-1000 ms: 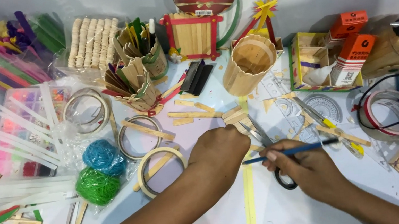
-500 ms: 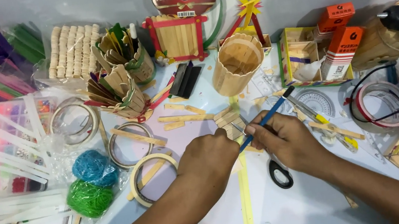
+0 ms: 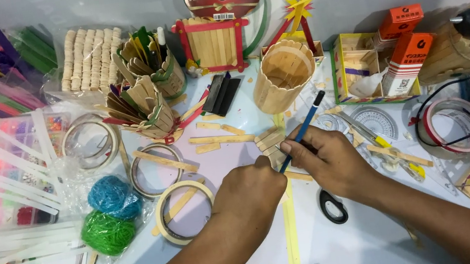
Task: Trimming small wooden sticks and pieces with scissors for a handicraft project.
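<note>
The small cluster of plain wooden sticks [image 3: 270,144] lies mid-table below the stick-built cup [image 3: 283,75]. Your right hand [image 3: 328,162] pinches a blue pencil [image 3: 303,130], tip down on it; your left hand [image 3: 248,192] rests curled, knuckles up, holding nothing visible

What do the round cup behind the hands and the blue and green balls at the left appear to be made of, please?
Round cup: likely bare wooden craft sticks set upright side by side, pale and matte, with seams showing. Blue ball and green ball: probably wound string or raffia, as fine strands show.
</note>
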